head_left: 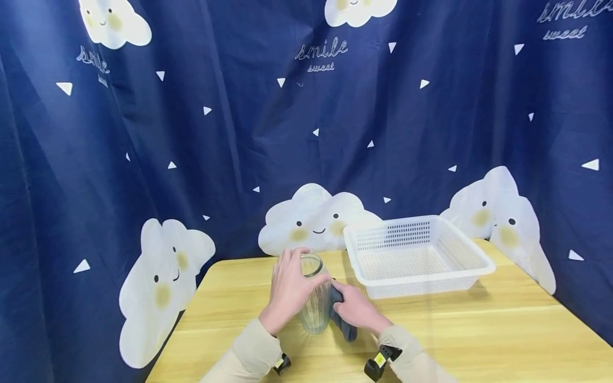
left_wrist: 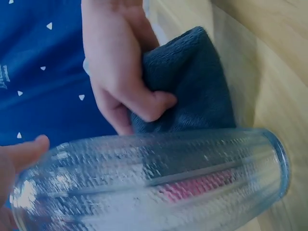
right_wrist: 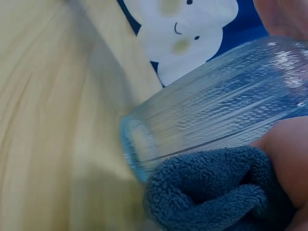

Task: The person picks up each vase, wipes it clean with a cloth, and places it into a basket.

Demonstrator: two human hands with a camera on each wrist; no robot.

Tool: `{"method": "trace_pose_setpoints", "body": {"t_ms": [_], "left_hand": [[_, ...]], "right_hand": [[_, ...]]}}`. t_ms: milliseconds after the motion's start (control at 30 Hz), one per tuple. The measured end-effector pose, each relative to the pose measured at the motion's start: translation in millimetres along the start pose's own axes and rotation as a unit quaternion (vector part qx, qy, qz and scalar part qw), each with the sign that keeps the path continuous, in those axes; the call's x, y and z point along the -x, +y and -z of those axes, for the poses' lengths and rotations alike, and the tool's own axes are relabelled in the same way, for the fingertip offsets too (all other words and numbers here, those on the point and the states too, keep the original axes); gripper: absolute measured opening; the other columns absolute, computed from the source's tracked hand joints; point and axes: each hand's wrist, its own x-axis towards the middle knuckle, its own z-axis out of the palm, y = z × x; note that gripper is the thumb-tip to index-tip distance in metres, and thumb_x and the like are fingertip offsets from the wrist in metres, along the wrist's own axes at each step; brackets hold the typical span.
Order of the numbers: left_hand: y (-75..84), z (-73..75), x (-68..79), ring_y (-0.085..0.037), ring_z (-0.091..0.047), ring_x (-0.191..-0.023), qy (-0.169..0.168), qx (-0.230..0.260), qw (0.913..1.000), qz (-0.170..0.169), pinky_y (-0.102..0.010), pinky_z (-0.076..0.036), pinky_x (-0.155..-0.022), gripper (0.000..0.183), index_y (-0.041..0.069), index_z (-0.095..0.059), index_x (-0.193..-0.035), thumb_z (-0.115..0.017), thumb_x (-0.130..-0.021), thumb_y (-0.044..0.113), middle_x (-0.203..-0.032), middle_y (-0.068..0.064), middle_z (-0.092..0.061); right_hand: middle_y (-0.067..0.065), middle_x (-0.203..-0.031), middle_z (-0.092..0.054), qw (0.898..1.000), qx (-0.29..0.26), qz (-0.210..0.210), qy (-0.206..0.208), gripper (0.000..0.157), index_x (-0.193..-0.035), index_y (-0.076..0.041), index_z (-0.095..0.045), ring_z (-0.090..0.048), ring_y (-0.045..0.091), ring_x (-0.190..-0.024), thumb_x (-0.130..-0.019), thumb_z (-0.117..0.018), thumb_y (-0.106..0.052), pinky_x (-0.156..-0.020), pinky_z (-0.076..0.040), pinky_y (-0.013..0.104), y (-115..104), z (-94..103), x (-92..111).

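A tall clear ribbed glass vase [head_left: 315, 306] stands in the middle of the table in the head view. My left hand [head_left: 290, 287] grips it near the rim, thumb on the near side and fingers round the far side. To its right, my right hand [head_left: 355, 307] holds a folded dark blue-grey cloth [head_left: 346, 325] against the side of the vase. The left wrist view shows the thumb pressing on the cloth [left_wrist: 187, 82]. Close to the base of the vase [right_wrist: 211, 106], the cloth [right_wrist: 216, 192] bunches in thick folds in the right wrist view.
A white plastic basket [head_left: 366, 287] with perforated walls stands at the back right of the wooden table [head_left: 517, 330]. Behind the table hangs a dark blue curtain [head_left: 268, 133] with white clouds and triangles. Both wrists carry small black cameras.
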Motion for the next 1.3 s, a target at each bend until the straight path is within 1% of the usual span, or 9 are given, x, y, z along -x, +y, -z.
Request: {"method": "trace_pose_setpoints", "body": {"t_ms": [133,267,400,500,633,800,900,1000,1300], "left_hand": [[1.1,2.0,-1.5,-0.017,-0.05,-0.101,-0.036,0.042,0.9984,0.007,-0.035,-0.043,-0.082,0.065,0.025,-0.05,-0.124,-0.072,-0.07,0.052,-0.116,0.003,-0.046],[-2.5,1.4,-4.4,-0.018,-0.047,-0.106,-0.066,0.065,0.9957,-0.01,-0.035,-0.042,-0.085,0.062,0.023,-0.048,-0.126,-0.071,-0.071,0.039,-0.12,0.001,-0.043],[-5.3,-1.1,-6.2,-0.018,-0.047,-0.103,-0.073,0.066,0.9945,-0.034,-0.033,-0.041,-0.082,0.066,0.021,-0.047,-0.127,-0.069,-0.066,0.036,-0.118,0.0,-0.041],[-5.2,-3.0,-6.9,-0.016,-0.045,-0.1,-0.069,0.066,0.9943,-0.047,-0.032,-0.04,-0.082,0.065,0.022,-0.047,-0.125,-0.069,-0.066,0.037,-0.116,0.001,-0.039],[-5.0,-5.0,-6.4,-0.015,-0.043,-0.102,-0.063,0.067,0.9944,-0.052,-0.034,-0.041,-0.085,0.064,0.02,-0.048,-0.124,-0.071,-0.071,0.047,-0.116,0.001,-0.037],[-8.8,-8.4,-6.4,-0.014,-0.041,-0.104,-0.05,0.081,0.9943,-0.048,-0.035,-0.04,-0.087,0.066,0.019,-0.047,-0.123,-0.073,-0.071,0.051,-0.116,-0.001,-0.04],[-11.7,-9.5,-8.0,-0.013,-0.041,-0.104,-0.04,0.086,0.9945,-0.045,-0.034,-0.04,-0.086,0.062,0.023,-0.047,-0.121,-0.074,-0.071,0.047,-0.115,0.002,-0.04],[-13.5,-9.8,-9.5,-0.014,-0.043,-0.105,-0.036,0.089,0.9944,-0.043,-0.034,-0.041,-0.087,0.063,0.025,-0.046,-0.122,-0.073,-0.07,0.046,-0.117,0.002,-0.037],[-10.6,-5.1,-6.0,-0.015,-0.042,-0.096,-0.033,0.045,0.9983,-0.017,-0.031,-0.042,-0.079,0.072,0.024,-0.044,-0.126,-0.072,-0.068,0.057,-0.109,0.001,-0.035]], "right_hand": [[0.02,-0.122,-0.057,0.999,0.009,0.014,0.039,0.065,-0.14,-0.01,-0.04,-0.056,0.016,-0.078,-0.078,-0.058,-0.007,-0.066,-0.045,0.03,-13.5,15.8,-2.4],[0.016,-0.111,-0.062,0.998,0.005,0.022,0.063,0.066,-0.14,-0.017,-0.04,-0.055,0.014,-0.069,-0.077,-0.056,-0.005,-0.059,-0.044,0.029,-30.9,34.4,-3.6],[0.009,-0.107,-0.063,0.996,-0.004,0.034,0.088,0.068,-0.141,-0.023,-0.04,-0.053,0.014,-0.063,-0.077,-0.055,-0.002,-0.054,-0.043,0.029,-45.2,50.5,-3.7],[0.006,-0.112,-0.062,0.994,0.008,0.048,0.1,0.068,-0.141,-0.023,-0.04,-0.054,0.014,-0.069,-0.078,-0.055,-0.003,-0.057,-0.043,0.028,-51.3,55.8,-4.0],[0.01,-0.114,-0.06,0.995,0.005,0.05,0.087,0.069,-0.142,-0.02,-0.037,-0.054,0.013,-0.067,-0.078,-0.055,-0.002,-0.056,-0.044,0.028,-44.9,47.6,-4.6],[0.018,-0.112,-0.06,0.998,-0.021,0.024,0.045,0.069,-0.144,-0.014,-0.033,-0.056,0.011,-0.062,-0.079,-0.054,-0.003,-0.055,-0.046,0.027,-19.5,20.5,-3.9],[0.022,-0.118,-0.058,1.0,-0.008,0.014,0.014,0.065,-0.142,-0.006,-0.034,-0.059,0.012,-0.071,-0.08,-0.055,-0.006,-0.061,-0.048,0.027,-5.0,3.7,-2.3],[0.019,-0.121,-0.057,1.0,0.002,0.01,-0.007,0.062,-0.141,-0.006,-0.037,-0.06,0.013,-0.08,-0.081,-0.055,-0.008,-0.068,-0.049,0.029,4.9,-7.9,-1.0],[0.021,-0.121,-0.057,1.0,0.004,0.005,0.022,0.064,-0.141,-0.006,-0.037,-0.058,0.014,-0.076,-0.08,-0.056,-0.007,-0.064,-0.047,0.029,0.5,0.4,-2.3]]}}
